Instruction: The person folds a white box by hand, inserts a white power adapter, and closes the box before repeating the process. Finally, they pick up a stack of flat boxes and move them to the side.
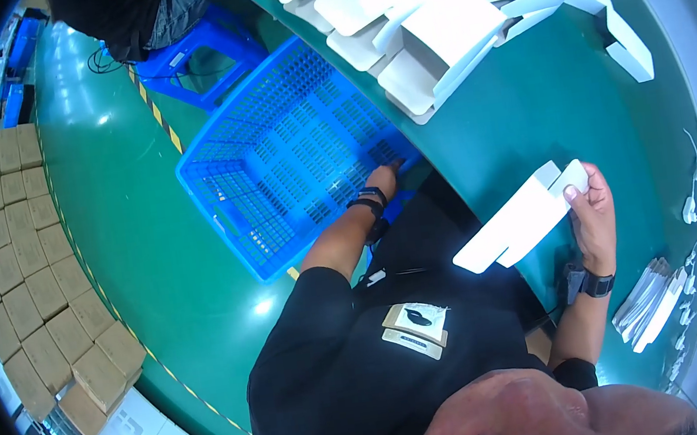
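My right hand (pixel 595 207) pinches one end of a flat white folding carton (pixel 518 220) between thumb and fingers. The carton is held tilted above the edge of the green table (pixel 529 114), its flaps loose. Lower down on the left, my left hand (pixel 383 179) is closed at the near rim of a big blue plastic basket (pixel 215 209); its fingertips are partly hidden there. The inside of the basket shows only its slotted floor and walls. At the far side of the table lies a heap of white open cartons (pixel 451 24).
A stack of flat white sheets (pixel 649 305) lies on the table at right, near small white corded items (pixel 690 208). Brown boxes (pixel 24 260) are piled at far left. Beyond the basket, a person sits by a blue stool (pixel 200 57).
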### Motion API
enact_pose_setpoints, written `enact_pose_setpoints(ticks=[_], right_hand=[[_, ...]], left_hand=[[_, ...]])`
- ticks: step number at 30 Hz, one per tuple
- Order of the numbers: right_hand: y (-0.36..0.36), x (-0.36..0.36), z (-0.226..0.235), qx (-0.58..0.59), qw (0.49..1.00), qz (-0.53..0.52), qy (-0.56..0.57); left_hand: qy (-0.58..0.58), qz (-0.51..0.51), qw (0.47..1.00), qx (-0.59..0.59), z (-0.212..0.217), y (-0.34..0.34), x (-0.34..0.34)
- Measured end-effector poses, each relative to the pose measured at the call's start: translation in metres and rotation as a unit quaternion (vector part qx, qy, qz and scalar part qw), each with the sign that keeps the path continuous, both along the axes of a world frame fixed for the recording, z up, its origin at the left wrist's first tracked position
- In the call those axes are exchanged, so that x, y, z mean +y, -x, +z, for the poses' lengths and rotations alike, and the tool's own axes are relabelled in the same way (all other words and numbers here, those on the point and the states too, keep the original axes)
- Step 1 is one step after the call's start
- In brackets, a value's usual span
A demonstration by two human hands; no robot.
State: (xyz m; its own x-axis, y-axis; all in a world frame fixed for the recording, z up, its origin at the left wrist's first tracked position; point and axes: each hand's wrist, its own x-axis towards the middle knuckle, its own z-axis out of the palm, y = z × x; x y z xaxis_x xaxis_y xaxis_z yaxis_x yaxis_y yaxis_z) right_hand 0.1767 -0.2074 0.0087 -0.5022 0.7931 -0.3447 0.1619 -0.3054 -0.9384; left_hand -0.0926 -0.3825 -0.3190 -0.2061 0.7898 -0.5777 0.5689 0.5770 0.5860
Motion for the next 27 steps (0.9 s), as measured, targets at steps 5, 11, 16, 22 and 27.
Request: enact_pose_setpoints(ticks=[5,11,16,22,27], right_hand=[[0.004,0.005,0.005,0.014,1.0,0.009,0.01],[0.012,-0.004,0.022,0.048,0.999,-0.002,0.015],[-0.011,-0.025,0.071,0.039,0.995,-0.05,-0.076],[-0.068,-0.058,0.122,0.122,0.974,-0.022,-0.187],[-0.069,-0.103,0.152,0.166,0.961,-0.055,-0.215]], left_hand=[[-0.038,0.006,0.999,-0.006,-0.009,-0.003,0.007],[-0.035,-0.048,0.996,0.064,0.012,0.01,0.019],[-0.124,-0.058,0.99,0.024,0.09,0.014,-0.019],[-0.155,-0.198,0.924,-0.287,0.403,-0.015,-0.064],[-0.249,-0.019,0.694,-0.675,0.431,-0.102,-0.044]])
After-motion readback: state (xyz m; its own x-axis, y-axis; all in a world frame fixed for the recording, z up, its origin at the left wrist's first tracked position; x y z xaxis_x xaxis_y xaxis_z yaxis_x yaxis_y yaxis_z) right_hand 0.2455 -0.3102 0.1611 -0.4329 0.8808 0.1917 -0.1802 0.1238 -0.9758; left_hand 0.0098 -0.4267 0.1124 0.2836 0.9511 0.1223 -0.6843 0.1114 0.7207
